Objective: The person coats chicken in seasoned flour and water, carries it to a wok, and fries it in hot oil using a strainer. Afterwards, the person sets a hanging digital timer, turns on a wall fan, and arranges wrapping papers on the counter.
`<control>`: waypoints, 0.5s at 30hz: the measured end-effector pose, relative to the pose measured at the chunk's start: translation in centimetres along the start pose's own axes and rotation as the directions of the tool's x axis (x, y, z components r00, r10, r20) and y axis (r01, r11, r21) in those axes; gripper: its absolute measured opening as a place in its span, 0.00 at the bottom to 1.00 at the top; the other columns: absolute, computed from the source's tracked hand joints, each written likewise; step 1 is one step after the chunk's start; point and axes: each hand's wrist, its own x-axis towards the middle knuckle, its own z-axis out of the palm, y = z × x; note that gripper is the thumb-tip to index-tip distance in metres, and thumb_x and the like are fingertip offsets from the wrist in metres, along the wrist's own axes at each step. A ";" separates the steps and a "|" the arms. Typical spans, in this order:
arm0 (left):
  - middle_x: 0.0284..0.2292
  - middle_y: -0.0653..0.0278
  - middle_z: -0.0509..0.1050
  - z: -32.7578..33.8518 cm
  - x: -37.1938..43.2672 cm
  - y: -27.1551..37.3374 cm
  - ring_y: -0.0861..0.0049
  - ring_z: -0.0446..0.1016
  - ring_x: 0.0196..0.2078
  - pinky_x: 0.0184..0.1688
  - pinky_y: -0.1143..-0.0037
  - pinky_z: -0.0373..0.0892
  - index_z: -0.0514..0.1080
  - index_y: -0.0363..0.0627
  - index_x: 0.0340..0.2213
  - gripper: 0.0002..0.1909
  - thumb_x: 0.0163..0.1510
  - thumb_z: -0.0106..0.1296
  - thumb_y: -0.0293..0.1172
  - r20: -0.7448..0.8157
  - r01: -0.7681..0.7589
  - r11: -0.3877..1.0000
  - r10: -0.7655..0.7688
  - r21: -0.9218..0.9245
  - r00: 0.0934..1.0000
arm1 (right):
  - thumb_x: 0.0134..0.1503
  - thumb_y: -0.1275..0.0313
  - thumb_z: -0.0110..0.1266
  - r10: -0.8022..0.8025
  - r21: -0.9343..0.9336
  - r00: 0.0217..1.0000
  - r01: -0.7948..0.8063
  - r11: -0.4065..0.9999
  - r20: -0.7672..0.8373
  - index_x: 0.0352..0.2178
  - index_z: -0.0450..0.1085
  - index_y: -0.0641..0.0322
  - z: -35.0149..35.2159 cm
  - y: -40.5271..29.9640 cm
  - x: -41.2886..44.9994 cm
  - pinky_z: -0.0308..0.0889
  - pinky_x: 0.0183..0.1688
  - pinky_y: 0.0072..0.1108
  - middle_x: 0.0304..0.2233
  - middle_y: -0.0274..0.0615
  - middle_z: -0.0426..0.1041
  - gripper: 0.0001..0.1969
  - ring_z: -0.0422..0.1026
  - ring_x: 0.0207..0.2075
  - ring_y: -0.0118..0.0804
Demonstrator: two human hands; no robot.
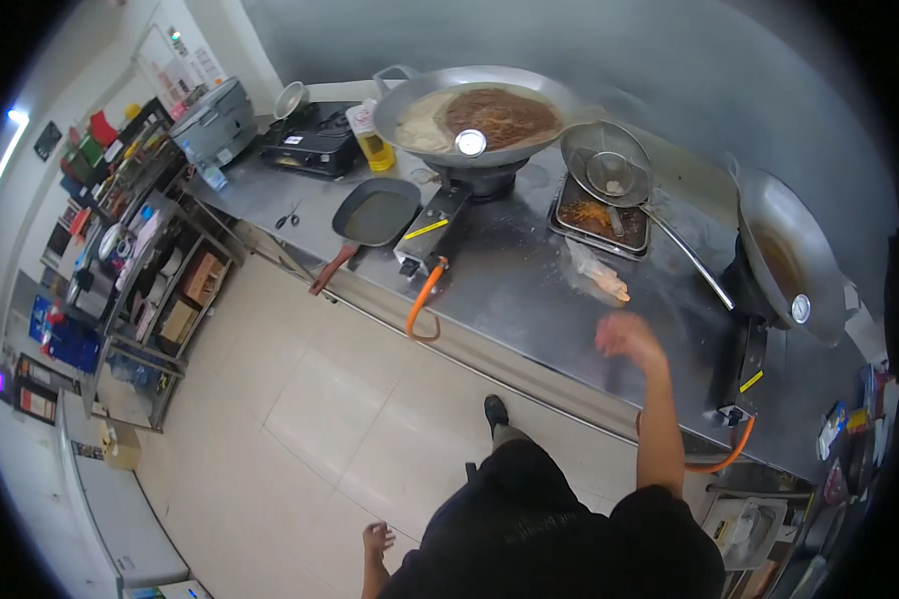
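My right hand (631, 338) reaches over the steel worktop (494, 299), blurred, with its fingers curled. I cannot tell if it holds anything. Just beyond it lies a clear plastic bag (589, 258) with a pale orange piece (612, 285) at its near end. My left hand (378, 537) hangs low over the floor, fingers loosely bent and apart, holding nothing visible. Behind the bag, a wire-mesh strainer (569, 161) with a long metal handle rests over a metal tray (639, 238) holding orange-brown crumbs. A smaller round sieve (595, 176) sits within the strainer's outline.
A large wok (562, 82) of foamy brown liquid sits on a burner; another wok (809, 232) holds brown liquid at right. Both bear dial thermometers. A square pan (378, 213), scissors (288, 217), an oil bottle (374, 146) and a portable stove (311, 150) stand left. Orange hoses (423, 299) hang over the edge.
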 end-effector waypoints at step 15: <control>0.26 0.57 0.75 15.0 6.5 28.6 0.76 0.75 0.25 0.23 0.78 0.69 0.68 0.40 0.40 0.15 0.52 0.50 0.34 0.278 -0.339 0.912 0.272 0.231 0.921 | 0.54 0.72 0.43 0.061 -0.327 0.826 -0.288 0.900 -0.560 0.35 0.63 0.63 -13.6 -8.7 26.3 0.61 0.17 0.26 0.19 0.45 0.67 0.08 0.67 0.17 0.35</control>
